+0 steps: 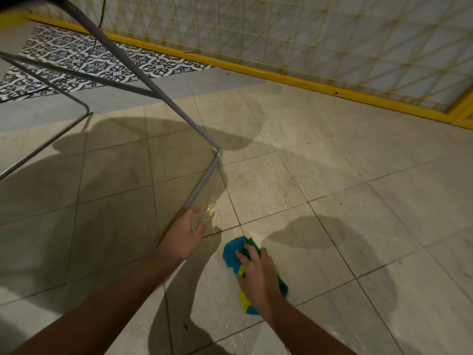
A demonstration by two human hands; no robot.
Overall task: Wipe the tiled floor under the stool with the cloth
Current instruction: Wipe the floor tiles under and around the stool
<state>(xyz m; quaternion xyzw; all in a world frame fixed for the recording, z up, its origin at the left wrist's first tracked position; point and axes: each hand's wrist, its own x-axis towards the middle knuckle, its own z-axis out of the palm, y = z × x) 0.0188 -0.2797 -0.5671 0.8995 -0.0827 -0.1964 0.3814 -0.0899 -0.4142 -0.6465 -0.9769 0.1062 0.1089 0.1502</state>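
Two hands work low in the frame: the right hand [257,274] presses the cloth [234,254] flat on the tiled floor [332,190]; the left hand [184,237], fingers spread, touches the stool [202,183] frame, up-left of the cloth.

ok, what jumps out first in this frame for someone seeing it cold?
The blue, green and yellow cloth at lower centre, pressed to the tiled floor under the right hand. Just left, the left hand touches the lower end of the grey metal stool frame, which runs up to the top left. A yellow mesh gate spans the back.
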